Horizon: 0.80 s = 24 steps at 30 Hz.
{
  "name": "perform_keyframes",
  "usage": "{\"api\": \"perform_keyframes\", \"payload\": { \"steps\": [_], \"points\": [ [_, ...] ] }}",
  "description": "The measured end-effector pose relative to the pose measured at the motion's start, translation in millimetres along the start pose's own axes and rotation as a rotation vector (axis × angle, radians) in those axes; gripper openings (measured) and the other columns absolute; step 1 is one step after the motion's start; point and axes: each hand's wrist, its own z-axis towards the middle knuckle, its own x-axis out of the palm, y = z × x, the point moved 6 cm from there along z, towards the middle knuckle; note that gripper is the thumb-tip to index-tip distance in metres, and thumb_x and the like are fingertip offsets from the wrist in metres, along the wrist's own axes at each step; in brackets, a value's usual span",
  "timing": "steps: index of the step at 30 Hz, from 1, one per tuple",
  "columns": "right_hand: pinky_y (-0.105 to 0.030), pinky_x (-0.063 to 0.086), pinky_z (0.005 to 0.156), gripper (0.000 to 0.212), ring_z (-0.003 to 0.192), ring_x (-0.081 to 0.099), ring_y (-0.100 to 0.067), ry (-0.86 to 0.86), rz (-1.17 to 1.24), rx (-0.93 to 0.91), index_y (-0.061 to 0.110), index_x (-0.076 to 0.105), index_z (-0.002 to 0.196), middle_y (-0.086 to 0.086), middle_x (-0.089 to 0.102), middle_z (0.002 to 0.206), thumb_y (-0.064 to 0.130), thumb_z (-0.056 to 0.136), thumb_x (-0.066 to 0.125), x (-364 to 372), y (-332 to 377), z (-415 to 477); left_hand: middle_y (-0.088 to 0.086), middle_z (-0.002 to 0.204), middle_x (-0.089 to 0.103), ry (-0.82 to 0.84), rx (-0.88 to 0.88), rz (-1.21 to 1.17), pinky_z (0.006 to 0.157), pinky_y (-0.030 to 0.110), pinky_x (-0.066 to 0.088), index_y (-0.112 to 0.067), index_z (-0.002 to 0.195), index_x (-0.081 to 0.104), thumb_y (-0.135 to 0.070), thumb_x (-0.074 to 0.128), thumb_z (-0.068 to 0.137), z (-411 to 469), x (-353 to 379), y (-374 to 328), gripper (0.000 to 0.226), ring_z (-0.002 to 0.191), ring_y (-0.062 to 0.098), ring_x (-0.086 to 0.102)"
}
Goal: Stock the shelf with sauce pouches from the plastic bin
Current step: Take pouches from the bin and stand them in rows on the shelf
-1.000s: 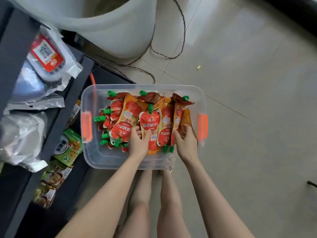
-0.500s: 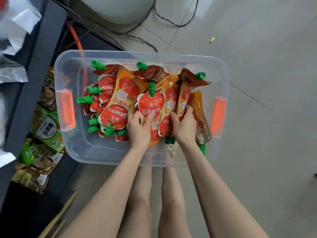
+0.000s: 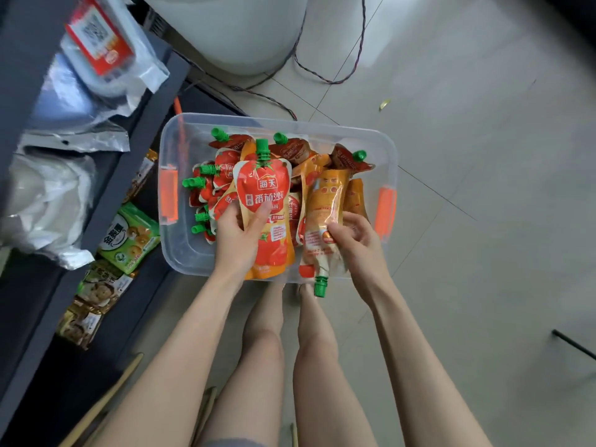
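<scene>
A red tomato sauce pouch (image 3: 265, 208) stands spout-up in the left hand (image 3: 240, 235), fingers clamped around its middle, thumb across the printed front. At its 3 o'clock, an orange pouch (image 3: 324, 221) hangs spout-down, its green cap (image 3: 320, 286) past the near rim, pinched in the closed fingers of the right hand (image 3: 356, 238). Both are lifted above the clear plastic bin (image 3: 180, 253), which sits on the tiled floor (image 3: 467, 188) with more pouches (image 3: 219, 175) heaped inside and orange latches at 3 and 9 o'clock. At the bin's 9 o'clock runs the dark shelf (image 3: 106, 201), holding green snack packets (image 3: 129, 237) below and silvery bags (image 3: 48, 201) above. At 12 o'clock a white drum (image 3: 232, 30) and loose cable (image 3: 322, 75).
</scene>
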Motion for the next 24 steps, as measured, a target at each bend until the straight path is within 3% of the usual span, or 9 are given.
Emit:
{"api": "perform_keyframes", "payload": {
  "steps": [3,7,9,11,13,16,19,21,24],
  "points": [
    [-0.021,0.055,0.064,0.024,0.074,0.069,-0.008,0.101,-0.016,0.003,0.013,0.053,0.113,0.001,0.069,0.086,0.016,0.09,0.06,6.0,21.0,-35.4,-0.005,0.104,0.069,0.058,-0.042,-0.074,0.073,0.018,0.055,-0.016,0.115,0.061,-0.029,0.063,0.087,-31.4,-11.9,-26.9,0.031,0.093,0.007,0.067],
    [-0.033,0.056,0.079,0.015,0.089,0.068,-0.018,0.286,-0.057,-0.013,0.028,0.059,0.107,0.002,0.069,0.098,0.025,0.093,0.056,16.1,47.7,-89.0,-0.003,0.109,0.069,0.115,-0.135,-0.205,0.075,0.023,0.057,-0.018,0.122,0.057,-0.037,0.055,0.09,-82.0,-26.2,-56.1,0.037,0.097,0.013,0.067],
    [-0.027,0.055,0.078,0.016,0.089,0.067,-0.01,0.361,-0.18,-0.076,0.034,0.058,0.109,0.006,0.066,0.098,0.03,0.094,0.053,22.2,61.9,-119.5,-0.005,0.105,0.07,0.103,-0.157,-0.293,0.073,0.024,0.057,-0.022,0.117,0.058,-0.038,0.051,0.093,-112.3,-34.3,-68.0,0.03,0.093,0.01,0.068],
    [-0.021,0.054,0.078,0.018,0.089,0.066,-0.004,0.424,-0.3,-0.151,0.035,0.055,0.112,0.007,0.065,0.101,0.031,0.095,0.051,28.7,74.5,-150.5,-0.008,0.096,0.071,0.045,-0.164,-0.403,0.068,0.023,0.056,-0.026,0.107,0.06,-0.037,0.051,0.093,-145.9,-43.7,-74.1,0.021,0.085,0.007,0.069],
    [-0.022,0.052,0.084,0.022,0.095,0.063,-0.004,0.47,-0.414,-0.232,0.03,0.053,0.118,0.004,0.064,0.107,0.029,0.096,0.05,35.2,85.9,-180.7,-0.003,0.096,0.072,-0.023,-0.17,-0.47,0.074,0.03,0.057,-0.022,0.107,0.062,-0.038,0.058,0.089,-180.2,-51.5,-78.1,0.024,0.088,0.013,0.07],
    [-0.014,0.048,0.083,0.036,0.092,0.059,0.008,0.557,-0.595,-0.351,0.022,0.05,0.132,0.012,0.061,0.108,0.026,0.096,0.051,50.0,97.3,-225.7,0.002,0.094,0.074,-0.145,-0.129,-0.565,0.077,0.035,0.056,-0.016,0.101,0.067,-0.029,0.069,0.082,-227.5,-66.3,-80.6,0.023,0.088,0.018,0.07],
    [-0.024,0.05,0.091,0.041,0.104,0.061,-0.006,0.684,-0.712,-0.413,0.029,0.047,0.136,0.004,0.063,0.117,0.029,0.095,0.052,68.0,101.8,-266.6,-0.001,0.084,0.075,-0.302,-0.097,-0.676,0.075,0.036,0.055,-0.018,0.088,0.07,-0.03,0.081,0.069,-270.7,-89.2,-81.6,0.026,0.082,0.018,0.072],
    [-0.023,0.051,0.089,0.04,0.101,0.063,-0.005,0.786,-0.742,-0.458,0.033,0.048,0.133,0.003,0.065,0.112,0.029,0.094,0.054,84.4,105.5,-295.3,0.001,0.087,0.075,-0.398,-0.082,-0.754,0.079,0.04,0.055,-0.019,0.086,0.07,-0.034,0.086,0.058,-294.9,-107.5,-80.5,0.036,0.085,0.022,0.071],
    [-0.01,0.05,0.078,0.039,0.092,0.062,0.009,0.903,-0.759,-0.529,0.034,0.05,0.131,0.012,0.064,0.104,0.031,0.093,0.055,111.9,108.2,-340.0,0.004,0.091,0.075,-0.509,-0.018,-0.89,0.079,0.041,0.055,-0.019,0.09,0.072,-0.031,0.088,0.055,-327.7,-135.3,-82.5,0.04,0.089,0.026,0.07]
  ]
}}
